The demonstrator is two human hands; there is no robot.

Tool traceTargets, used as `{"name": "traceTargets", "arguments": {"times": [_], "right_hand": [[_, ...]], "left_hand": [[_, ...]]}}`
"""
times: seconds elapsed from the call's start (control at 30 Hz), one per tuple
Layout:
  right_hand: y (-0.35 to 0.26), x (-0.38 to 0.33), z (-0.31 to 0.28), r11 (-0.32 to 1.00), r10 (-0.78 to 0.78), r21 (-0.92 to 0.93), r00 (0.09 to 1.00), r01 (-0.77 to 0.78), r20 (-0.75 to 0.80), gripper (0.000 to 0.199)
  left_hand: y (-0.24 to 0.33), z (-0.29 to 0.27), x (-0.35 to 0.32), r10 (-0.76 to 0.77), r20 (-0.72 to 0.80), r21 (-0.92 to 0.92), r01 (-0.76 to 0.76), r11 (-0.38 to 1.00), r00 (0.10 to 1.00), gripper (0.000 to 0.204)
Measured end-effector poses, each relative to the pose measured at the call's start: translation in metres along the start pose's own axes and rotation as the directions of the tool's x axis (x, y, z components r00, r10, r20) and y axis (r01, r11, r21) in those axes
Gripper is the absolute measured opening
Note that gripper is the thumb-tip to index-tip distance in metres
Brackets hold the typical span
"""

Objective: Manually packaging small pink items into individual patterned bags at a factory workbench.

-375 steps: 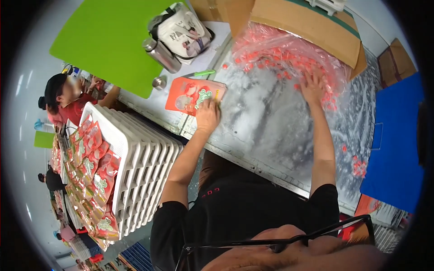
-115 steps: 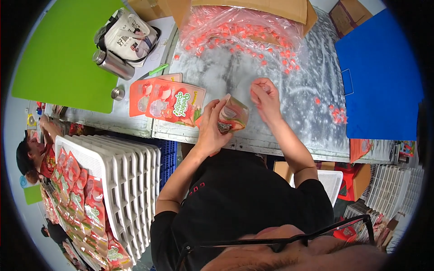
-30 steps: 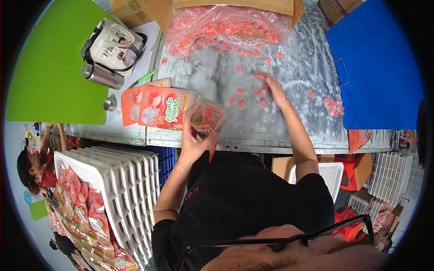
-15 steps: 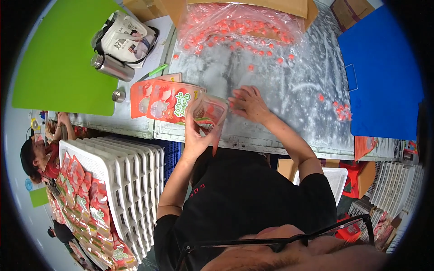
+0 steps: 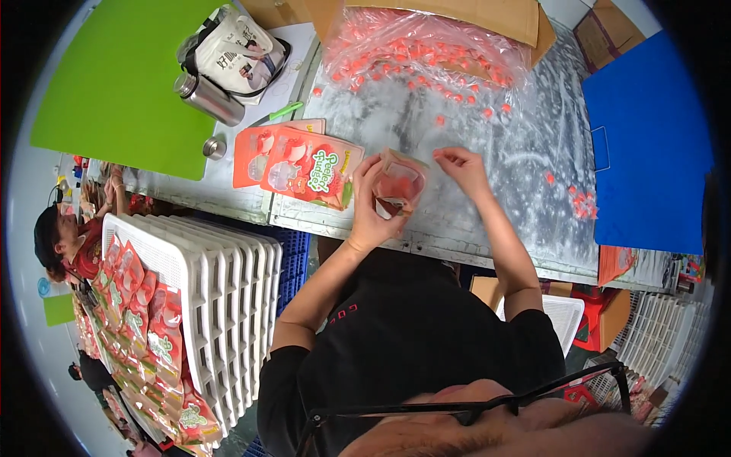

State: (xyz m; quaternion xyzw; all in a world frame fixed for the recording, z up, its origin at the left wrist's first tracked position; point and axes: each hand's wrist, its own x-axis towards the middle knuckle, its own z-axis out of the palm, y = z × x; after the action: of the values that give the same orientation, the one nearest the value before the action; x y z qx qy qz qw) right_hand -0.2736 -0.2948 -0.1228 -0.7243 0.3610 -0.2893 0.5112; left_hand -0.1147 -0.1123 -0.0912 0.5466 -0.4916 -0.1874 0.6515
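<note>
My left hand point(image 5: 368, 207) is wrapped round an opened pouch point(image 5: 412, 166) above the table's front edge. Its mouth faces up, and something red shows inside. Just to the right, my right hand point(image 5: 464, 170) hovers over the table with thumb and fingers pinched together; whatever they hold, if anything, is too small to make out. Several flat printed red pouches point(image 5: 308, 169) lie in overlapping piles left of my left hand. Beyond both hands, small red wrapped pieces point(image 5: 426, 49) spill from a clear plastic bag in a cardboard box point(image 5: 449, 19).
A steel bottle point(image 5: 209, 99), its cap point(image 5: 214, 148), a green-handled knife point(image 5: 285, 110) and a white bag point(image 5: 237, 57) sit at the left. Stacked white trays point(image 5: 228, 305) with filled pouches stand below. A blue board point(image 5: 647, 145) borders the right. Another person point(image 5: 87, 251) works at far left.
My left hand has moved right with the pouch, whose mouth now faces up more. My right hand has shifted right and its spread fingers have drawn together. The whole view has shifted slightly.
</note>
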Motion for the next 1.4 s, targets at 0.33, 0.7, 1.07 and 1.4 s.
{"name": "traceTargets", "arguments": {"times": [0.33, 0.7, 1.07, 1.4], "right_hand": [[-0.192, -0.011, -0.023, 0.668, -0.181, -0.536, 0.811, 0.516, 0.556, 0.027], [-0.144, -0.007, 0.021, 0.854, -0.391, 0.379, 0.920, 0.357, 0.013, 0.029], [-0.128, -0.033, -0.006, 0.551, -0.573, -0.397, 0.679, 0.734, 0.460, 0.033], [-0.178, -0.043, -0.002, 0.341, -0.608, -0.461, 0.566, 0.819, 0.557, 0.036]], "left_hand": [[0.009, 0.015, 0.005, 0.118, 0.079, 0.251, -0.135, 0.959, 0.990, 0.093], [0.009, 0.024, 0.010, 0.080, -0.022, 0.201, -0.074, 0.977, 0.997, 0.094], [-0.004, -0.001, 0.000, 0.066, -0.132, 0.212, -0.037, 0.977, 0.989, 0.128], [0.014, -0.042, 0.025, -0.463, 0.361, 0.091, 0.464, 0.881, 0.810, 0.095]]}}
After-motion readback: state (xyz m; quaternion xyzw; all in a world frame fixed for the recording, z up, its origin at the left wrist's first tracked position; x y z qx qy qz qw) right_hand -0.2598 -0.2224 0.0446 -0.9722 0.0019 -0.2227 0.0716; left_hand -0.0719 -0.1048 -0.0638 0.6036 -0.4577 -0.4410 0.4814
